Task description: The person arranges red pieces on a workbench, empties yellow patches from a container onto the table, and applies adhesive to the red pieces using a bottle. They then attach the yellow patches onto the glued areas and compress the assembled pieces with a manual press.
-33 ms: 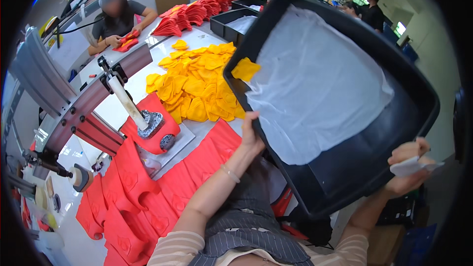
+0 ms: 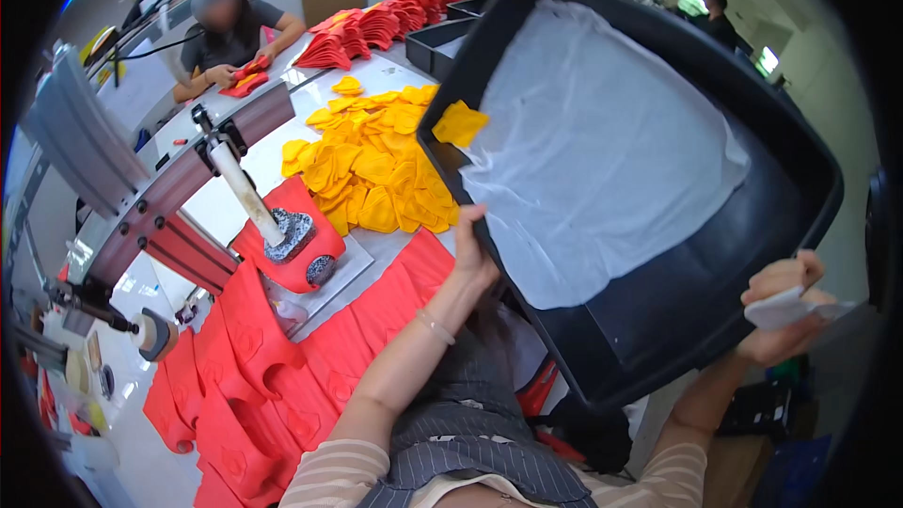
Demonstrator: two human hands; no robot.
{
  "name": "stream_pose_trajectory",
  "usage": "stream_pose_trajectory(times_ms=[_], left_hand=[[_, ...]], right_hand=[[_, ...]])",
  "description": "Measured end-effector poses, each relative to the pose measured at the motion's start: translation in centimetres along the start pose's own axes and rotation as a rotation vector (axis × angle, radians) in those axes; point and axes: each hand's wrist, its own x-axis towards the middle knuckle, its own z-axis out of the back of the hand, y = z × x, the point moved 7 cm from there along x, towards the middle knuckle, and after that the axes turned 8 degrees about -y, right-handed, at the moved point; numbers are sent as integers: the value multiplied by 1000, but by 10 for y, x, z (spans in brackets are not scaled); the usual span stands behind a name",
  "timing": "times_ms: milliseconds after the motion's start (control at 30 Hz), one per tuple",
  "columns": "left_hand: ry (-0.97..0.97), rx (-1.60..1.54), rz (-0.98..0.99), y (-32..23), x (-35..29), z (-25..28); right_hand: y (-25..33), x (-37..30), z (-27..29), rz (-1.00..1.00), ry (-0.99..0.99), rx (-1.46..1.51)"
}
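Both my hands hold up a large black plastic tray, tilted with its inside toward me. My left hand is closed on its near left edge. At the lower right corner, my right hand grips the rim, with a small white piece of cloth or paper also in its fingers. A thin white sheet lines the tray's inside. One yellow piece lies against the tray's left wall. Left of the tray, a heap of flat yellow pieces spreads over the white table.
Red molded sheets cover the table's near side. A press arm with a speckled pad stands over a red piece at left. Stacked red pieces line the far side beside another black tray. A co-worker handles a red-and-yellow piece.
The tray's upper left side has shifted slightly up and left in the picture, covering a little more of the far black tray. Both hands keep their hold.
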Motion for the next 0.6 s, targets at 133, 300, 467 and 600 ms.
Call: stream_pose_trajectory(times_ms=[133,300,467,600], left_hand=[[43,0,-138,-26,24,-43],[-96,-36,115,19,60,-29],[-3,19,103,31,62,-43],[-117,226,63,29,72,-38]], right_hand=[[16,35,-22,199,27,-61],[-16,35,-77,-101,145,-163],[-58,-12,47,-135,-242,-509],[-98,-105,125,-613,-452,-464]])
